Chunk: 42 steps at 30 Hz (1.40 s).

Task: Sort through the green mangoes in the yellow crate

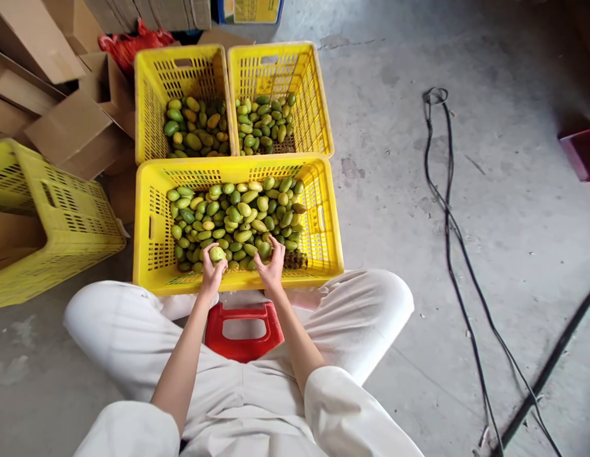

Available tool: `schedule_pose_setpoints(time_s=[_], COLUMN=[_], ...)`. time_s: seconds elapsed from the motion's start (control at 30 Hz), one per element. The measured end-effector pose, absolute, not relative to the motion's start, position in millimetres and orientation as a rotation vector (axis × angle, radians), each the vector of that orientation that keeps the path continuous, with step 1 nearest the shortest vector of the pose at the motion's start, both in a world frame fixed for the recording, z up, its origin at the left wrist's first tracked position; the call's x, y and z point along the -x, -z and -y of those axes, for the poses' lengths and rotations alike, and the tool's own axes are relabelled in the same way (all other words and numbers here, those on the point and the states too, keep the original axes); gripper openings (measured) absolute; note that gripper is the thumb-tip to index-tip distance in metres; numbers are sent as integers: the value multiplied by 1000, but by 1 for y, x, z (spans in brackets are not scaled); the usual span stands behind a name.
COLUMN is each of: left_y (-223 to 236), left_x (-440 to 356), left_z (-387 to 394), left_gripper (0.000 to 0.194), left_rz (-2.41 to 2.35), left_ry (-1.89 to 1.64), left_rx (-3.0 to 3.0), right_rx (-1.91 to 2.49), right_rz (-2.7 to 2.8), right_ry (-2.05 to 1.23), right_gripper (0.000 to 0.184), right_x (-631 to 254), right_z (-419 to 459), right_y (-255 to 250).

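Over the near edge of the front yellow crate (237, 166), both hands are at work among many small oval green-yellow fruits (234, 214) that look like mangoes. My left hand (212, 270) is closed around a pale green mango (217, 254), with the thumb at its near side. To its right, my right hand (272, 266) has its thumb and fingers around a darker green mango (265, 250). Both held mangoes are at the near side of the pile. Part of the crate's dark mesh bottom (295, 260) shows right of my right hand.
Two more yellow crates, a left one (180, 54) and a right one (318, 95), stand behind with mangoes inside. At left are a yellow crate (75, 197) and cardboard boxes (70, 130). A red stool (244, 348) is under me. Black cables (448, 209) cross the floor at right.
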<state>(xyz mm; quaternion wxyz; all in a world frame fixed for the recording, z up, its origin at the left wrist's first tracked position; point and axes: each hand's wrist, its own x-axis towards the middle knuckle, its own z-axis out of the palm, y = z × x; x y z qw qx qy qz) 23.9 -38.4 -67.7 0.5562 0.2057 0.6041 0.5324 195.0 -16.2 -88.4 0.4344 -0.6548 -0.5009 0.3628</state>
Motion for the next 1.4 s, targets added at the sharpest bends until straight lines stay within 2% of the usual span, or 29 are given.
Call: schedule_pose_setpoints(time_s=[0.17, 0.37, 0.5, 0.57, 0.67, 0.97, 1.17, 1.4], left_y=[68, 67, 68, 68, 68, 69, 64, 57], left_x=[-26, -23, -21, -20, -17, -11, -7, 9], left_z=[38, 39, 38, 38, 37, 34, 32, 31], left_gripper=[54, 44, 50, 46, 39, 50, 36, 14], left_rz=[-1388, -1395, -1307, -1268, -1231, -1226, -1210, -929], left_ry=[-1262, -1177, -1197, -1211, -1223, -1258, -1250, -1305], left_rx=[-593, -629, -539, -499, -462, -320, -211, 112], right_rx=[1705, 1629, 1587, 1588, 1531, 1357, 1047, 767], right_rz=[1260, 1233, 1197, 1146, 1077, 738, 100, -49], right_ry=[-902, -1022, -975, -991, -1091, -1453, -1810, -1936], right_gripper=[36, 34, 32, 33, 35, 42, 49, 45], right_x=[-195, -196, -198, -199, -201, -196, -193, -201], right_z=[18, 16, 14, 13, 14, 15, 16, 15], right_y=[92, 91, 89, 87, 87, 86, 79, 71])
